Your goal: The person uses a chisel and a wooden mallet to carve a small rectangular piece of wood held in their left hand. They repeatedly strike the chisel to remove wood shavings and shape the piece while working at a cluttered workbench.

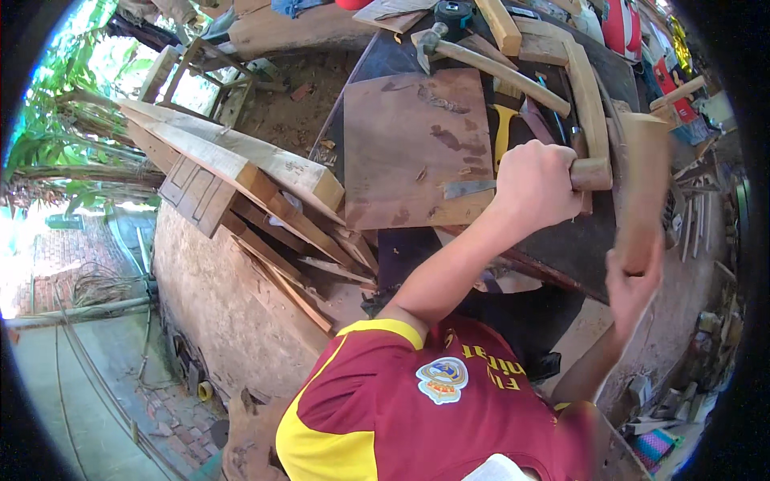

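Observation:
My left hand [539,183] is closed round a chisel. The chisel's wooden handle end [592,174] sticks out to the right of the fist, and its flat metal blade [468,189] points left over a brown wooden board [413,152]. My right hand [634,282] grips the lower end of a wooden mallet [643,180]. The mallet is smeared by motion and stands just right of the chisel handle; whether they touch I cannot tell. A claw hammer [505,76] with a wooden handle lies beyond the left hand, near a yellow-handled tool [504,132].
Long timber beams [241,156] lean at the left, beside a small wooden panel [196,194]. Wood pieces [589,104] lie at the table's far right. Beyond stand a wooden frame [200,76] and green plants [88,120]. More timber and clutter line the right side.

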A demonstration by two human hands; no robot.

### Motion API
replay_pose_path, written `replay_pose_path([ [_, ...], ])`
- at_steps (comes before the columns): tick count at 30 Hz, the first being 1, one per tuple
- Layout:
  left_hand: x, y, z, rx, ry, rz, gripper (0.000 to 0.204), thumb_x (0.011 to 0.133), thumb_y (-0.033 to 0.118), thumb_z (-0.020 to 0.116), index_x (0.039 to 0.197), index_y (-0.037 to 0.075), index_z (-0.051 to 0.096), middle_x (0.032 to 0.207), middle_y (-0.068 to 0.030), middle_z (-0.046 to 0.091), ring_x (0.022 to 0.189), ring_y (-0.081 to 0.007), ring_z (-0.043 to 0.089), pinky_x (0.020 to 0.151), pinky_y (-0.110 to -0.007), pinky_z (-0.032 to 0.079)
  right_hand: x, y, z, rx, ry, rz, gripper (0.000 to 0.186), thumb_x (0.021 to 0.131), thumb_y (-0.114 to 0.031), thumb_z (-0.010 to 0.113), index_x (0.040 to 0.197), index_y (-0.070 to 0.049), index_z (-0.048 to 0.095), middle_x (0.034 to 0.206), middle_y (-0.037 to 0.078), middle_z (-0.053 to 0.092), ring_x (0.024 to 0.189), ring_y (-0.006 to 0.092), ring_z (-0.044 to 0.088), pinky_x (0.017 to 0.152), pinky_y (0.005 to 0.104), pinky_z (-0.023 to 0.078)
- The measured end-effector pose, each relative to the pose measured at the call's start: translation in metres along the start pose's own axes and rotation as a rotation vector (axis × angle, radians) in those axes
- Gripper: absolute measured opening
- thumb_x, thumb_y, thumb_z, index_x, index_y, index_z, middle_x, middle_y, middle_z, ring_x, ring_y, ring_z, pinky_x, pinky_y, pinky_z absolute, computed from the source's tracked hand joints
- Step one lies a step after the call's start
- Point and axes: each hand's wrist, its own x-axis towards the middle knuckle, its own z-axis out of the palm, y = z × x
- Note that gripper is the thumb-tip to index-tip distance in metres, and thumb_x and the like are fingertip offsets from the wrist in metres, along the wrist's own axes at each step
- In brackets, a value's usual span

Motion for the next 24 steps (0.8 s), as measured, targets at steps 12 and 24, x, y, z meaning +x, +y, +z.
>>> replay_pose_path([
  [12,-0.002,-0.002,-0.003,0.007,-0.002,0.034,0.016,0.058,0.021,0.07,0.067,0.008,0.065,0.063,-0.0168,0.061,0.064,-0.036,0.063,0.06,-0.043,0.052,-0.016,-0.007,-0.018,0.064,-0.013,0.092,0.081,0.072,-0.015,0.078,0.137,0.003,0.034,0.131,0.02,0.049,0.121,0.0292,0.046,0.097,0.039,0.041],
  [24,-0.005,-0.001,-0.004,-0.011,-0.01,0.03,0.016,0.057,0.021,0.07,0.066,0.009,0.065,0.062,-0.0168,0.061,0.064,-0.0353,0.063,0.06,-0.043,0.052,0.002,-0.019,0.001,0.374,0.219,0.14,0.068,0.078,-0.011,0.073,0.134,0.004,0.035,0.125,0.018,0.05,0.115,0.0284,0.05,0.098,0.0393,0.039],
])
